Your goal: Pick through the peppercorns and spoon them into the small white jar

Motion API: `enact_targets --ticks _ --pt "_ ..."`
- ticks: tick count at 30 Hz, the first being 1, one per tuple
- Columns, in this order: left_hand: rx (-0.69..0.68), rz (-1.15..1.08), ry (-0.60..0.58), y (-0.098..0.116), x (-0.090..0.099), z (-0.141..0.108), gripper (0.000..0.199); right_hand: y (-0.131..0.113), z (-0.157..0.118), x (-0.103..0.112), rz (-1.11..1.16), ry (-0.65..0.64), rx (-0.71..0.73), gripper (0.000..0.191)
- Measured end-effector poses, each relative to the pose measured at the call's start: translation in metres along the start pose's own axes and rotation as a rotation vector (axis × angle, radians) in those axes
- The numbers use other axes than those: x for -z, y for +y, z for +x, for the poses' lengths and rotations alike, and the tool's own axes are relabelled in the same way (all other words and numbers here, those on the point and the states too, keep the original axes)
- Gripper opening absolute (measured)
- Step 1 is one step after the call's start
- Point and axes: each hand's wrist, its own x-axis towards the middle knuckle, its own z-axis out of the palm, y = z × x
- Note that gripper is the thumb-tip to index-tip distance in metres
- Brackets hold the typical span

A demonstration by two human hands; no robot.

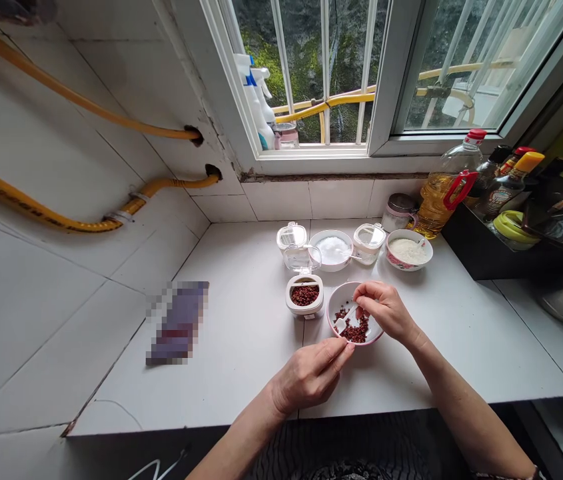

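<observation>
My right hand (386, 310) pinches the handle of a small white spoon (345, 321), whose scoop end dips into a bowl (331, 303). Dark red peppercorn-like grains (356, 332) cover part of the bowl's floor. At the near rim of that bowl, my left hand (314, 373) has its thumb and fingers closed on the edge. Just left of the bowl stands a white seasoning jar (304, 310), its clear lid (302, 259) flipped up. The same dark red grains fill it.
Behind are a bowl of white granules (332, 251), two lidded jars (292, 235) (370, 241) and a bowl of pale grains (409, 252). An oil bottle (441, 193) and a dark rack (486, 247) of bottles stand right. A blurred purple packet (178, 323) lies left.
</observation>
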Motion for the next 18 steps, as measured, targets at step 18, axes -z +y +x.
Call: enact_targets --ticks 18 --pt "-0.005 -0.015 0.007 -0.0011 -0.0008 -0.0009 0.051 -0.0037 0.0063 0.0091 0.318 0.251 -0.116 0.015"
